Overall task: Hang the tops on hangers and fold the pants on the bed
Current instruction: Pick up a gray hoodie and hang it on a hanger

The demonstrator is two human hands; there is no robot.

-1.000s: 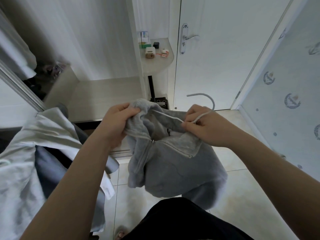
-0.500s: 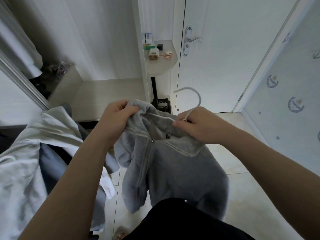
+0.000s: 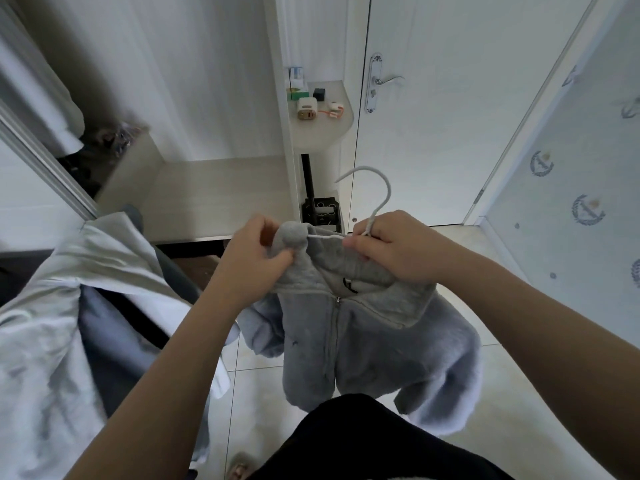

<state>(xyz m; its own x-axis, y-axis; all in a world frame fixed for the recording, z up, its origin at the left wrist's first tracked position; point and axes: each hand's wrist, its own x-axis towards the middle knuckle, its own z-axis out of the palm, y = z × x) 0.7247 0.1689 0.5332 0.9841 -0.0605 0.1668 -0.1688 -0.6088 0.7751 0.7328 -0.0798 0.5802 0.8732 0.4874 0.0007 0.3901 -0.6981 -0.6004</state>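
- Nearest me, along the bottom edge of the view, is the black cloth (image 3: 363, 441) of what I am wearing, above the pale tiled floor (image 3: 519, 375).
- On my left, white and blue-grey garments (image 3: 69, 306) lie draped just beside my left forearm; I cannot tell what they lie over.
- The grey zip-front fleece top (image 3: 363, 341) hangs in the air from both my hands. Its zip is done up, and its body and sleeves droop over the floor tiles.
- My left hand (image 3: 256, 258) has its fingers curled round one bunched shoulder of the top and grips the fabric.
- My right hand (image 3: 398, 247) is closed round the neck of the thin white wire hanger (image 3: 377, 195) and the collar beneath it. The hook curves up above my knuckles, and one hanger arm runs left into the shoulder my left hand holds.
- Beyond my hands stands the open white wardrobe (image 3: 214, 195) with its pale wooden bottom board.
- A rounded corner shelf (image 3: 325, 133) on the wardrobe's right side carries a small white box with a tan base (image 3: 307, 109) near its left edge and a green box (image 3: 298, 93) at its back left corner.
- Farthest is the white door (image 3: 450, 116) with its silver lever handle (image 3: 389, 79).
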